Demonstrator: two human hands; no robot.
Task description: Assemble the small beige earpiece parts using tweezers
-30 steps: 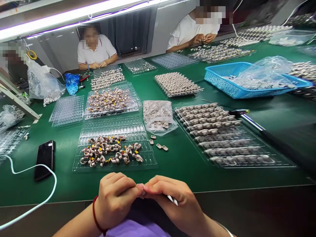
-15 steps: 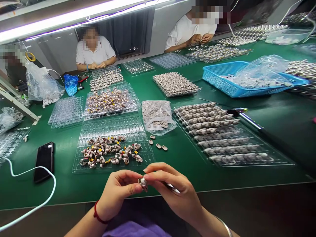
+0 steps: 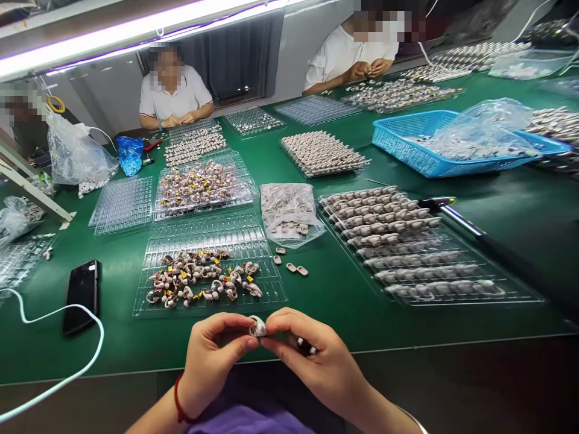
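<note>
At the table's near edge, a small beige curved earbud piece (image 3: 258,327) is pinched between the fingertips of both hands. My left hand (image 3: 208,357), with a red cord at the wrist, grips its left side by thumb and forefinger. My right hand (image 3: 322,357) holds the right side the same way. A dark item with a pale part (image 3: 306,346) shows within the curl of the right hand; its kind is hidden. Just beyond, a clear tray (image 3: 163,238) carries a heap of similar beige pieces (image 3: 199,277) with yellow and dark bits. Several small oval caps (image 3: 297,269) lie to its right.
A bag of beige caps (image 3: 287,208) lies mid-table. To the right are a tray of rowed pieces (image 3: 384,220), a black-and-silver rod (image 3: 465,222) and a blue basket (image 3: 407,158). A phone (image 3: 81,296) and white cable (image 3: 97,349) are left. Two people in white sit opposite.
The earbud piece has been turned, now showing its pale curved loop, and moved slightly up and left. My right hand's fingers have come together around its right side.
</note>
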